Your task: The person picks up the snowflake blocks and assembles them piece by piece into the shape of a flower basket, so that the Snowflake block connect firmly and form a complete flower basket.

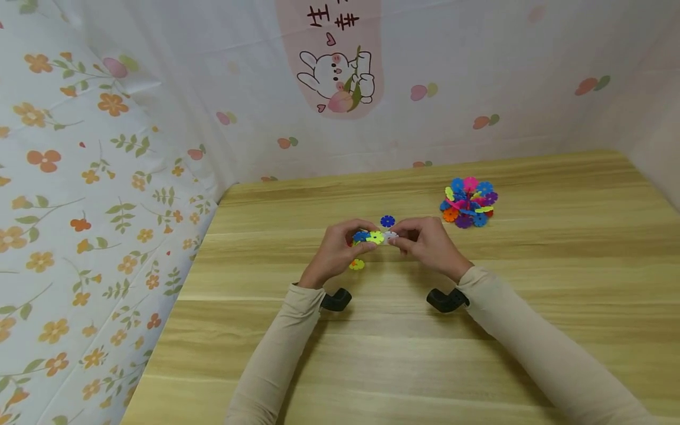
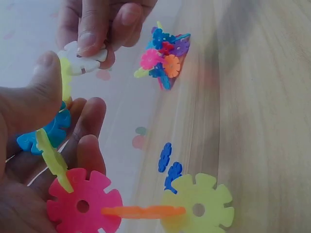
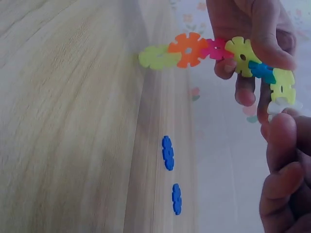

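My left hand (image 1: 336, 252) holds a chain of slotted plastic flower discs, its thumb pressing a yellow disc (image 1: 376, 237) near one end. In the right wrist view the chain runs through a blue disc (image 3: 262, 72), another yellow one, a pink disc (image 3: 216, 49) and an orange disc (image 3: 181, 52) to a yellow end disc (image 3: 154, 57). My right hand (image 1: 431, 245) pinches a white disc (image 2: 73, 64) between thumb and fingers. That white disc meets the edge of the yellow one; how deeply their slots engage is hidden by the fingers.
Two loose dark blue discs (image 3: 168, 153) lie on the wooden table (image 1: 372, 366) beyond the hands. A ball-like cluster of many-coloured discs (image 1: 468, 203) stands at the back right. Patterned cloth (image 1: 239, 88) hangs behind and on the left.
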`<state>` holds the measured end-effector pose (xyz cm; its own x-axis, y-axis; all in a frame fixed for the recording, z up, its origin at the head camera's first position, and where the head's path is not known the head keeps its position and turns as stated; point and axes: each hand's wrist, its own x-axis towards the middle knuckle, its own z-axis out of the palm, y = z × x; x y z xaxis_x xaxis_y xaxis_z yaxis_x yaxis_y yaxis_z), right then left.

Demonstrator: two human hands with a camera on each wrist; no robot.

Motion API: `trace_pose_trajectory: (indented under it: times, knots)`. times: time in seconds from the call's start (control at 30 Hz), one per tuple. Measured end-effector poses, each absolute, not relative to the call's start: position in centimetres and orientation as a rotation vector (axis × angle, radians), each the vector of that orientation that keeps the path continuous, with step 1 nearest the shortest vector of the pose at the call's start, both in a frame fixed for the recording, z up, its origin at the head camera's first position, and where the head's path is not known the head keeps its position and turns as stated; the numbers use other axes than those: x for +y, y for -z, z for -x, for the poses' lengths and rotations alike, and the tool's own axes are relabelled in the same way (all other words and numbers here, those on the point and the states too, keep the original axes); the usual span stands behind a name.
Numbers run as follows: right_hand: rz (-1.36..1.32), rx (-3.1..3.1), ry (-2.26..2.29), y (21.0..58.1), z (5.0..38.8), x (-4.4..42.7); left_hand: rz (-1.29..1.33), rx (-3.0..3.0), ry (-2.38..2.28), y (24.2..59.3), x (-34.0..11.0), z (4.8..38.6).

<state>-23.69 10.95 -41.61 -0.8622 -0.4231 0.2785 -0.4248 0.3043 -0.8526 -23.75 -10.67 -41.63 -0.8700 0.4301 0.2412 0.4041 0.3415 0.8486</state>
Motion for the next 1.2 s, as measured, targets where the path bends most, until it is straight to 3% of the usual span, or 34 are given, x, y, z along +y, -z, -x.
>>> trace_pose_trajectory:
  times: [0.37,0.77,1.2]
  knots:
    - [-1.011,-2.554,-1.464,40.6,24.0,10.7,-0.863,2.486,-1.618,41.2,-10.7,23.8]
    - [-0.957,-2.565,-1.712,40.9,26.2,10.6,-0.941,2.514,-1.488,40.3,-11.5,24.4]
    - [-0.920,-2.962,-0.984,43.1,30.0,7.7,-1.089,2.429,-1.610,37.5,-11.2,23.0]
